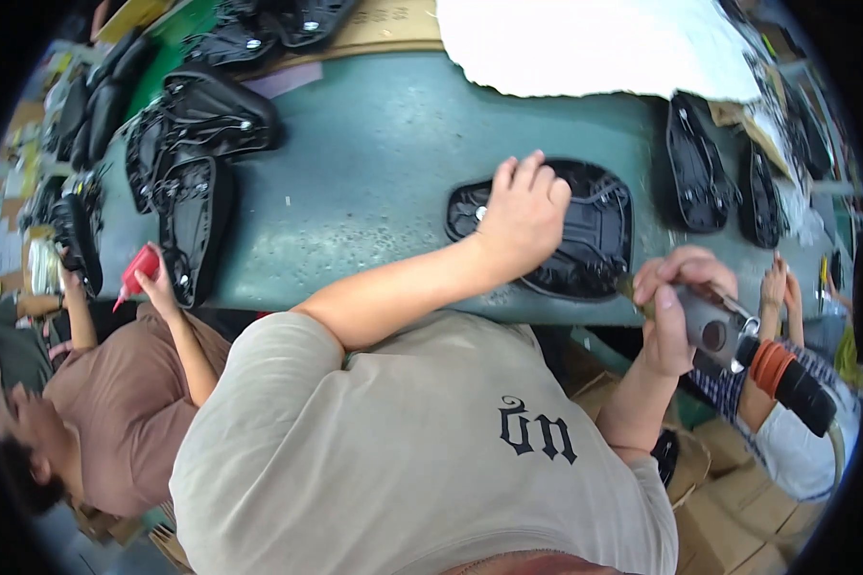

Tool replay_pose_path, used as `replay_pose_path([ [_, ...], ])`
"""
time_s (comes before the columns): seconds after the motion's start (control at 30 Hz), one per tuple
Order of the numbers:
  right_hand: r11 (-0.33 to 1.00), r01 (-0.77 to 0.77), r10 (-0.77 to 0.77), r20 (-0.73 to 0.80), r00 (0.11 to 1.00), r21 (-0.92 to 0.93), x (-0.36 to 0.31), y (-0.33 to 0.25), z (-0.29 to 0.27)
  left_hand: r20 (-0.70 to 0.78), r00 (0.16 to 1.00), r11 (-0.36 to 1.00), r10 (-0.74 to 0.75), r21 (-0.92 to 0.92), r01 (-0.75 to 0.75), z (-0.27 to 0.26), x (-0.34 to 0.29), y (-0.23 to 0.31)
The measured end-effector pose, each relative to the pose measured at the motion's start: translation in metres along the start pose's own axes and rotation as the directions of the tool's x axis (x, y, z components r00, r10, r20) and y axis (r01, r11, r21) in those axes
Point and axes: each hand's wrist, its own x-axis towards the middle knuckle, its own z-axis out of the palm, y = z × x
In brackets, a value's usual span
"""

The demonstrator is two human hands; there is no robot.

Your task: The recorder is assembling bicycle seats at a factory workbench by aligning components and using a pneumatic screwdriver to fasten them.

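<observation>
Black moulded plastic, a saddle base (pixel 585 235) lies underside up on the green worktable (pixel 374 163), near its front edge. It is pinned flat by the left hand (pixel 523 216), fingers spread over its left end. A pneumatic tool (pixel 729 335) is gripped tight in the right hand (pixel 676 307), its tip at the base's lower right rim. Fastening seems underway; the tip must be seated squarely next.
</observation>
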Motion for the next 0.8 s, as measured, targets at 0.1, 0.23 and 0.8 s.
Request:
replay_pose_path([
  [0.1, 0.999, -0.007, 0.011, -0.1, 0.995, 0.042, 0.001, 0.008, -0.017, 0.02, 1.0, 1.0, -0.007, -0.007, 0.007, 0.003, 0.0, -0.001],
  [0.23, 0.97, -0.074, 0.174, -0.444, 0.879, 0.233, 0.0, 0.015, -0.045, 0.004, 0.999, 0.999, 0.051, -0.001, -0.051, -0.01, 0.002, 0.004],
  [0.8, 0.957, 0.148, -0.101, -0.19, 0.976, 0.25, 0.014, -0.035, -0.055, 0.272, 0.935, 0.941, 0.228, -0.307, -0.141, -0.04, 0.017, -0.08],
])
